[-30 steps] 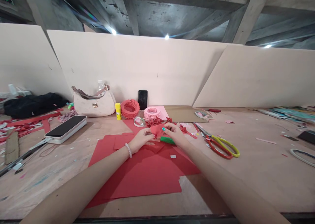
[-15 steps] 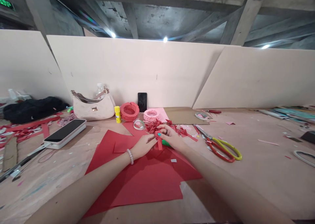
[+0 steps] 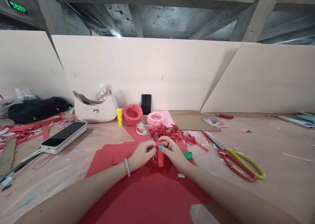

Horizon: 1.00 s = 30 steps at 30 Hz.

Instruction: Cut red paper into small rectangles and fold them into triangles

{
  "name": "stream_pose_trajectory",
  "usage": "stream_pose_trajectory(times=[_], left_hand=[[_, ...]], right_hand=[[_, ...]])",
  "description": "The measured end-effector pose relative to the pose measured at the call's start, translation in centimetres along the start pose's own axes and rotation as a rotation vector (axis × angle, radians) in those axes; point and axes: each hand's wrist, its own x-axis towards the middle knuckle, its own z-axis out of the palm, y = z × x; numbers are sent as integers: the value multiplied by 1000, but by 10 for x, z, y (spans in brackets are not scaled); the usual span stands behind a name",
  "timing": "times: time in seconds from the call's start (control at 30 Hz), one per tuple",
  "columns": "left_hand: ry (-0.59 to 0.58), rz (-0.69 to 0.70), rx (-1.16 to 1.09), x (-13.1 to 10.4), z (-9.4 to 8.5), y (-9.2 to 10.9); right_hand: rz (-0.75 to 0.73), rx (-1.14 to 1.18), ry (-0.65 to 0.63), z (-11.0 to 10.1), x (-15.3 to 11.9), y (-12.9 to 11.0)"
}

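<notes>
Swung downward since a second ago, when it spread broad, the red paper strip (image 3: 160, 159) now hangs narrow over the red sheets (image 3: 147, 192). My left grip (image 3: 142, 154) and right grip (image 3: 174, 154) both pinch its upper end. The green tool (image 3: 187, 155) showed between them before; now only its end pokes out beside my right. Beyond, small folded red pieces (image 3: 171, 133) lie more uncovered on the bench (image 3: 270, 135).

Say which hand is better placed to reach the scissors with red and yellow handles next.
Probably the right hand: the scissors with red and yellow handles lie on its side, farther from the left hand. Both hands hold the red paper strip, so the right would release it first.
</notes>
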Motion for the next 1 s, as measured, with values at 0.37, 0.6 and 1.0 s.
stream_pose_trajectory(times=[0.37, 0.6, 1.0], left_hand=[[31, -40, -70, -1, 3, 2], [26, -46, -176, -6, 5, 5], [8, -41, -139, -9, 3, 9]], right_hand=[[44, 36, 90, 7, -5, -6], [61, 43, 49, 6, -11, -3], [38, 12, 18, 9, -12, -8]])
